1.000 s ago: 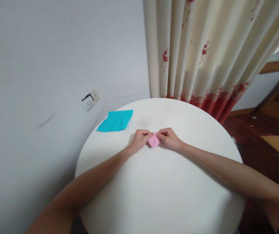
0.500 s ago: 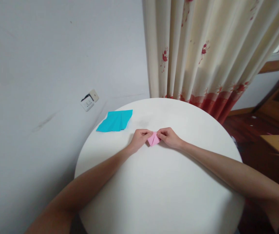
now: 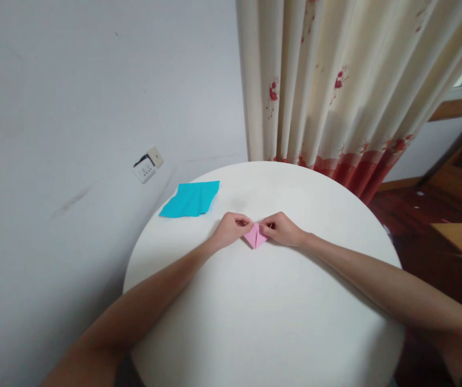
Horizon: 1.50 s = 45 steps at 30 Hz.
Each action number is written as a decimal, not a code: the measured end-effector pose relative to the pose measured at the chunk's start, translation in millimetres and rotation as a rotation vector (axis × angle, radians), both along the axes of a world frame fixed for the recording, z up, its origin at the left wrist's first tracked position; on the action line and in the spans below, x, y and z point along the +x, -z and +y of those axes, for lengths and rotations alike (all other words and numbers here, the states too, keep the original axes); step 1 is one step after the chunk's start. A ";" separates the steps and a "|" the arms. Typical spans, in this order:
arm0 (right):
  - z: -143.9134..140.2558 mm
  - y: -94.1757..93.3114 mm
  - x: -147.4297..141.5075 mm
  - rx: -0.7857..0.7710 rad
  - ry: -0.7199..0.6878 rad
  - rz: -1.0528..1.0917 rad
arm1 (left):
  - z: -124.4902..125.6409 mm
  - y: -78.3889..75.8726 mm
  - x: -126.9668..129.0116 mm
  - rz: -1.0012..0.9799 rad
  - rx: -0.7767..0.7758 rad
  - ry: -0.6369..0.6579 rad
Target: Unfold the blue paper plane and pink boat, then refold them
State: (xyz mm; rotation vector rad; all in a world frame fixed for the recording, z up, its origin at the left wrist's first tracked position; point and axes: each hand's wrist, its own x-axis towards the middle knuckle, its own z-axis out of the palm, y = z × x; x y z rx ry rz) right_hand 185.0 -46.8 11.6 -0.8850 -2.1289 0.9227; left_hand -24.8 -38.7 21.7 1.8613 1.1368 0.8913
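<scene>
A small piece of folded pink paper point(image 3: 255, 237) is between my hands over the middle of the white round table. It has a crease or slit down its centre and a pointed corner toward me. My left hand point(image 3: 234, 228) pinches its upper left edge between thumb and fingers. On the upper right edge, my right hand point(image 3: 281, 228) holds it in a similar pinch. The fingertips hide part of the paper's far edge.
Blue creased paper point(image 3: 190, 199) lies at the far left of the white table point(image 3: 255, 306). A wall with a socket point(image 3: 144, 170) stands on the left. Behind the table hangs a cream and red curtain point(image 3: 327, 97). Papers lie on a wooden surface point(image 3: 450, 236) at right.
The pink paper has turned slightly and shifted toward me, so its pointed corner now sits lower and more centred. Both hands keep their pinch nearly in place. The blue paper has stayed put.
</scene>
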 end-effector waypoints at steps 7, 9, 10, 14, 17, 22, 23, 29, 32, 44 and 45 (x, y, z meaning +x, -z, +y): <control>1.1 -3.8 1.6 -0.029 0.112 0.050 | 1.5 -1.3 0.2 -0.104 0.053 -0.109; 3.7 -3.9 2.5 -0.015 0.206 0.096 | 4.3 -1.5 -1.2 -0.164 0.096 -0.182; 5.2 -4.0 3.1 0.002 0.253 0.123 | 5.8 -1.7 -2.0 -0.191 0.125 -0.213; 10.6 -5.7 7.2 0.085 0.399 0.223 | 11.9 -0.8 -5.1 -0.273 0.227 -0.252; 13.4 -7.1 11.8 0.149 0.467 0.262 | 15.4 2.5 -7.1 -0.285 0.266 -0.216; 21.1 -6.7 23.8 0.306 0.454 0.168 | 16.8 5.3 -9.7 -0.164 0.352 -0.164; 23.2 -6.2 26.5 0.334 0.421 0.132 | 16.8 4.9 -10.3 -0.121 0.378 -0.158; 32.3 -2.4 35.9 0.299 0.339 -0.067 | 21.0 3.8 -16.3 0.060 0.417 -0.026; 31.8 -1.7 35.4 0.280 0.392 -0.042 | 23.7 6.6 -17.9 0.089 0.366 0.008; 25.3 -0.5 26.9 0.419 0.131 -0.197 | 17.8 5.9 -16.0 0.087 0.427 0.097; 25.0 -1.3 26.7 0.417 0.142 -0.198 | 18.2 6.3 -16.2 0.081 0.432 0.085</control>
